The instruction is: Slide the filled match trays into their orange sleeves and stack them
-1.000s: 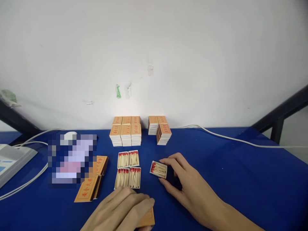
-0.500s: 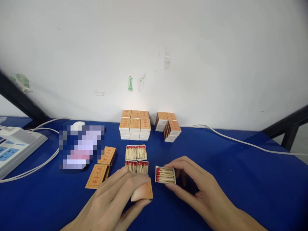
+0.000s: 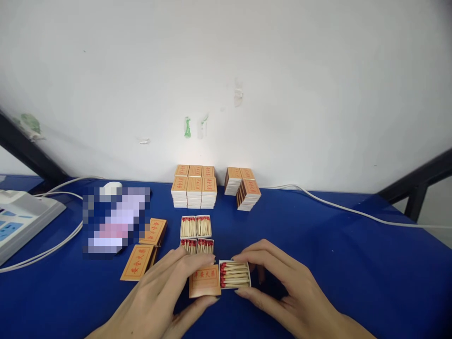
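An orange matchbox sleeve (image 3: 205, 281) is gripped between the thumb and fingers of my left hand (image 3: 155, 292). My right hand (image 3: 289, 282) pinches a white matchbox tray (image 3: 250, 278) by its sides. Red-tipped matches (image 3: 233, 274) lie in that tray, heads toward the left. The tray's left end is up against the sleeve's right opening. Just beyond my left hand sit several more filled trays (image 3: 196, 227) in a block, the nearer ones partly covered by my fingers. Left of them lie empty-looking orange sleeves (image 3: 136, 262).
Stacked closed matchboxes (image 3: 194, 192) stand near the wall, with a smaller stack (image 3: 247, 188) to their right. At left are a blurred-out phone (image 3: 120, 221), a white mouse (image 3: 112, 186) and a power strip (image 3: 28, 216). A white cable (image 3: 339, 205) runs along the back right.
My right hand has brought the filled tray left and nearer to me, closing the gap to the sleeve. My left hand keeps its hold on the sleeve. The view has shifted slightly.
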### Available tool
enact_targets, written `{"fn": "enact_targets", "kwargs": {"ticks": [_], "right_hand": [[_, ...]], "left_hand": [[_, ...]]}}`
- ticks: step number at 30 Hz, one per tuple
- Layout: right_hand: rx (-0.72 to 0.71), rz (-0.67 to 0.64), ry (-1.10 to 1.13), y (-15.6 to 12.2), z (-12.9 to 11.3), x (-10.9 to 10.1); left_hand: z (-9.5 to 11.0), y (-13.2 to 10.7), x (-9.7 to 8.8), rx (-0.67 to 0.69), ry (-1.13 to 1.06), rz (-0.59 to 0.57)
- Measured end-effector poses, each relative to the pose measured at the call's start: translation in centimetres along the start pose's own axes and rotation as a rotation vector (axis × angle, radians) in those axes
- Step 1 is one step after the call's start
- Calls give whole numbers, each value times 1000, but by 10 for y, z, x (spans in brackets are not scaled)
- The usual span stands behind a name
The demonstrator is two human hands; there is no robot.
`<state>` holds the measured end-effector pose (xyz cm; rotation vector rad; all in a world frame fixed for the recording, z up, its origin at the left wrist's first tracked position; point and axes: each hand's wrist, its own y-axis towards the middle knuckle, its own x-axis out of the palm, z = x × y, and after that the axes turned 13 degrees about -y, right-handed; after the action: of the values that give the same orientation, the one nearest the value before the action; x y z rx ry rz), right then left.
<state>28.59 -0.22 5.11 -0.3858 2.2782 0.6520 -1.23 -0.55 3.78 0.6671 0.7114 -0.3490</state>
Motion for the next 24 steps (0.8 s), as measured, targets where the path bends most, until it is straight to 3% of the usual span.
{"fn": "enact_targets", "kwargs": {"ticks": [8,24], "right_hand": [[3,-89,33,1,-3,-5],[-46,-81,67,2,2,-11]], "left_hand": [[0,0,-1,-19,-30,11],[3,6,-9,-30,-197,-27]]}}
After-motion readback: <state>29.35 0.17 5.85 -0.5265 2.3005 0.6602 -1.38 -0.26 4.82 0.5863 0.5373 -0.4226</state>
